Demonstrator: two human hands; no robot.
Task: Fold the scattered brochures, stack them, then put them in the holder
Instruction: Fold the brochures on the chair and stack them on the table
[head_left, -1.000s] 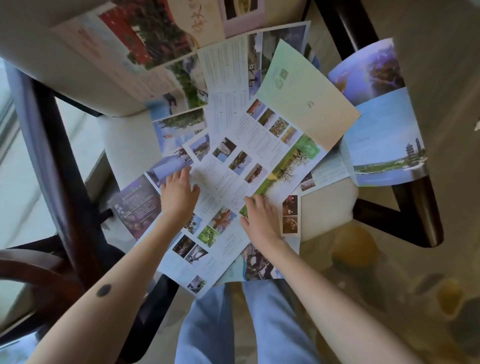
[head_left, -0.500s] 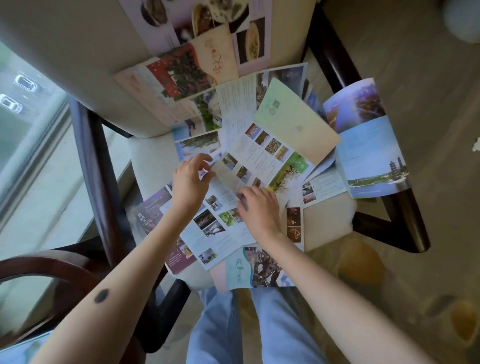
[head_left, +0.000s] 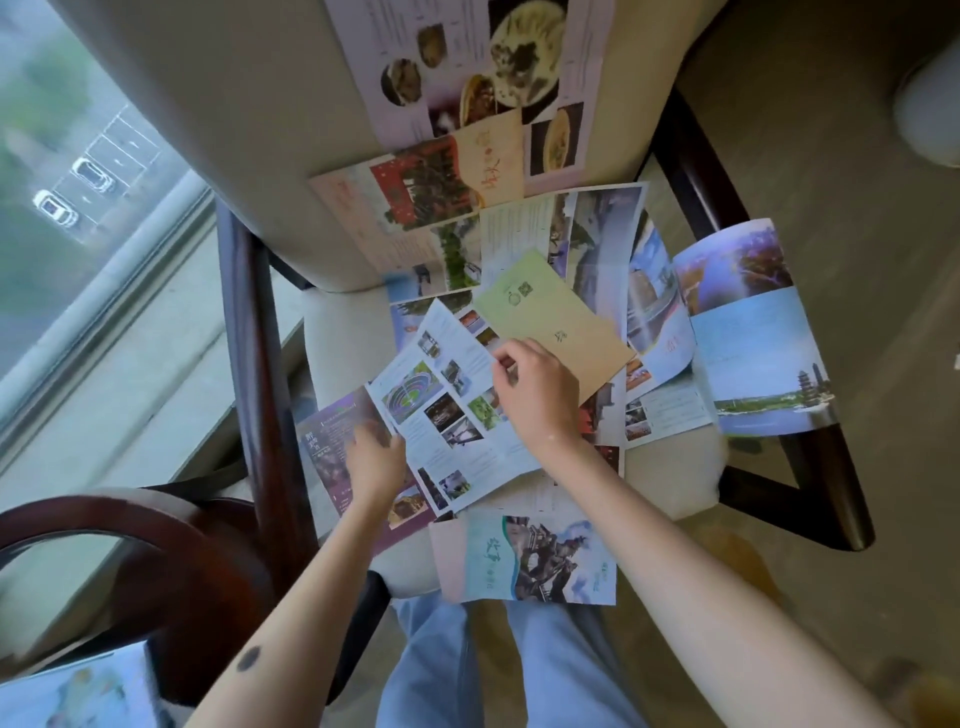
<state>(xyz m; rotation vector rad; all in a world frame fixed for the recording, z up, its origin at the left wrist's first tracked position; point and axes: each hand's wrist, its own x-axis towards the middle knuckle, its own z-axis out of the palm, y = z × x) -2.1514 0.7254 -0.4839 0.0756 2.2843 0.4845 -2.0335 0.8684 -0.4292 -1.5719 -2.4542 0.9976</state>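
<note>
Centre frame, the right hand (head_left: 535, 391) is pinching the top flap of the photo brochure (head_left: 453, 418) while the left hand (head_left: 373, 458) is gripping its left edge.

Bare forearms (head_left: 675, 561), dark round mark (head_left: 248, 659) on the left, pale-blue jeans (head_left: 431, 670)

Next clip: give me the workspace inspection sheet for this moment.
Surface: cream chair seat, dark wooden frame.
Job's things: white photo brochure in hand; green-tan brochure, purple brochure, blue pagoda brochure and teal brochure scattered, overlapping; food brochure against the backrest. Holder: nothing seen.
Clutter: nothing seen.
Grippers: right hand pinches the white photo brochure's panel edge; left hand at its left edge, blurred.
Cables: nothing seen.
Surroundings: window at left; second chair.
</note>
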